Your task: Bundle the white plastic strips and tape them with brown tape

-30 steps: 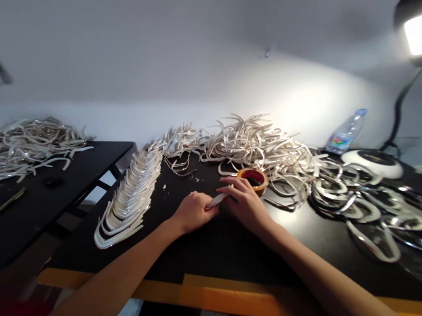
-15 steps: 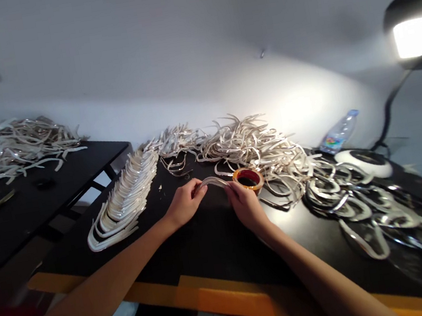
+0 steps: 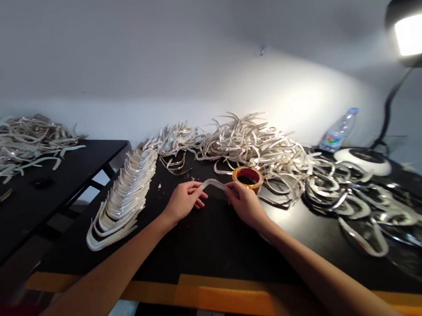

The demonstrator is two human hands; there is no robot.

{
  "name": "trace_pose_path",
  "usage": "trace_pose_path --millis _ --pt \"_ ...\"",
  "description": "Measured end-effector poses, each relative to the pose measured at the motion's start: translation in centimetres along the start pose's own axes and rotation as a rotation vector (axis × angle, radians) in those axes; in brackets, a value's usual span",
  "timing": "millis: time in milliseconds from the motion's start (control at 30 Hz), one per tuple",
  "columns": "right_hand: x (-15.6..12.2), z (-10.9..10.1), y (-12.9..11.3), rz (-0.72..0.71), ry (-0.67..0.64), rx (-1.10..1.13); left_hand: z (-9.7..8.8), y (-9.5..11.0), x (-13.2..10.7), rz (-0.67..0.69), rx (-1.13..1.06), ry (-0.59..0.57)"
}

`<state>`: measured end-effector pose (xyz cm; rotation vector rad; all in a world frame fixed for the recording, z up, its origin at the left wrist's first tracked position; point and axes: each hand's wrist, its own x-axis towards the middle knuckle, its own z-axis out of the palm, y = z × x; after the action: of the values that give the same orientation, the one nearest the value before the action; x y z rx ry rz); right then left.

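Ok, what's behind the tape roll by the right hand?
Behind the tape roll, a tangled pile of pale curved strips shows. Whatever lies low against the roll's far side is covered from view.

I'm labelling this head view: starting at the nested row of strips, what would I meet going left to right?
Nested row of strips → left hand → bent strip → right hand → bottle → lit lamp

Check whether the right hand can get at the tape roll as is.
Likely yes: the tape roll sits right by the right hand, nothing visibly between, though that hand is holding a curved strip.
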<state>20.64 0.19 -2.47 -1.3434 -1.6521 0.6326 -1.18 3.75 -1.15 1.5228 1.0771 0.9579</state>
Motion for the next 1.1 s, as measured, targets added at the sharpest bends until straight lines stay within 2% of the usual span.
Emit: trace_pose_path --millis 200,300,633,833,1100 --pt "-0.09 0.09 -0.37 -0.006 -0.042 0.04 -0.05 -0.4 -0.11 0.186 0.159 0.081" --pt "-0.08 0.17 -0.42 -0.007 -0.063 0.078 -0.1 -0.05 -0.26 0.224 0.182 0.123" --pt "-0.33 0.19 -0.87 -0.028 -0.056 0.091 0.03 0.36 -0.35 0.2 0.123 0.15" --pt "-0.15 0.16 -0.31 -0.059 0.052 -0.016 0.23 0.29 -0.11 0.142 0.007 0.087" --pt "-0.05 0.14 -0.04 0.036 0.056 0.013 0.46 0.03 0.08 0.014 -0.055 -0.055"
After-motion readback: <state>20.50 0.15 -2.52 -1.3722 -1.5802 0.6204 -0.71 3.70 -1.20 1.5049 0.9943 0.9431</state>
